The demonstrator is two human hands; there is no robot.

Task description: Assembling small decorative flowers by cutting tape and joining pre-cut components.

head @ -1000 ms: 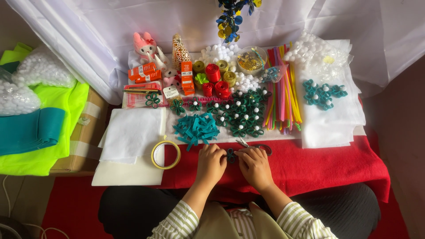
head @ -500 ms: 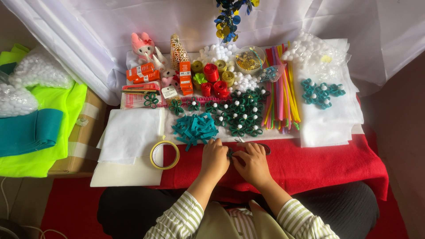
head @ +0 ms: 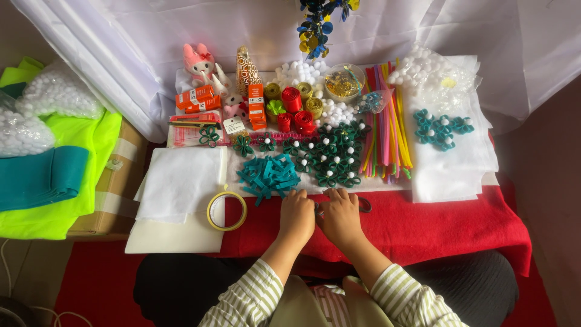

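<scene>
A small dark piece [head: 317, 209] is pinched between the left hand [head: 296, 216] and right hand [head: 341, 217] at the table's [head: 460, 224] front edge, seemingly shaping; precise fingertip control is needed next.

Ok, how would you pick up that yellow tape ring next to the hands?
Pinch the tape ring from straight above, one finger inside the open hole and the thumb outside, on its right rim. It lies flat, half on the white sheet and half on the red cloth, so nothing blocks the top. The left hand is nearest.
</scene>
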